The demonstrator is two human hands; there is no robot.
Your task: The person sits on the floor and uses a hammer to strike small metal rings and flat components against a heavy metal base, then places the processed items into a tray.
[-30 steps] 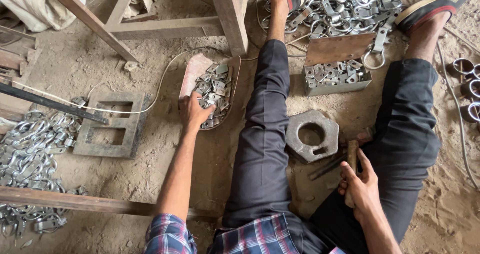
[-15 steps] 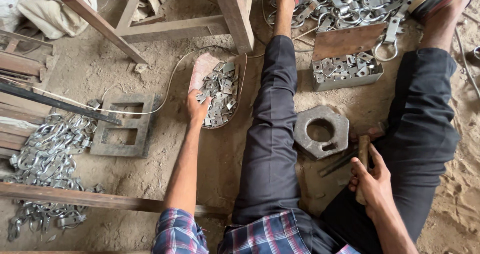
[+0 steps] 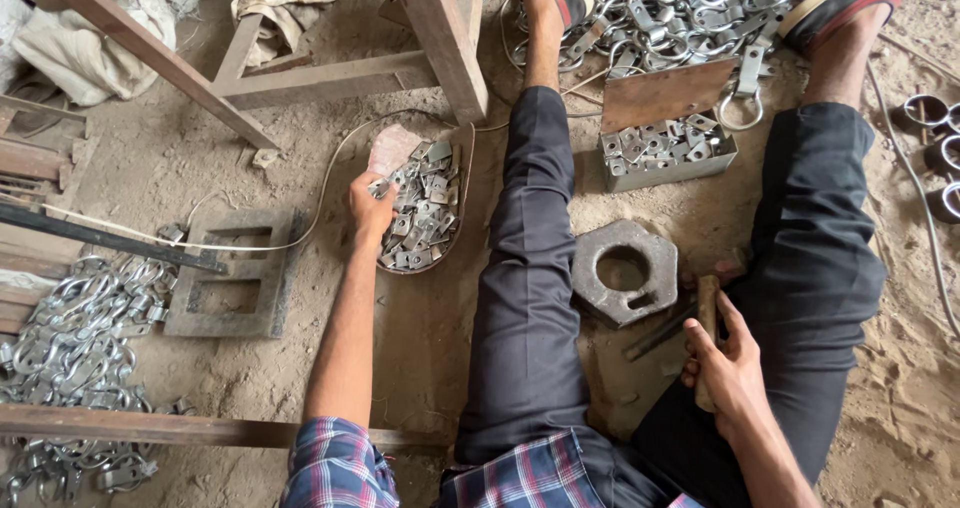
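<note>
Small metal plates picked from a tray on the floor
A plate (image 3: 381, 188) is pinched by the left hand (image 3: 368, 208) over the tray (image 3: 462, 203); a wooden hammer handle (image 3: 707, 313) is gripped by the right hand (image 3: 728, 363)

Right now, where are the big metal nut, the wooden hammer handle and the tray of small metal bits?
grey hexagonal metal nut (image 3: 603, 286), head view, left rim.
wooden hammer handle (image 3: 707, 301), head view, upper shaft.
shallow tray of small metal plates (image 3: 392, 149), head view, bare top end.

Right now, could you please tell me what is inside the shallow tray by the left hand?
The shallow tray holds a heap of small metal plates. The left hand reaches into them, covering some. The tray's bottom is hidden beneath the heap.
</note>
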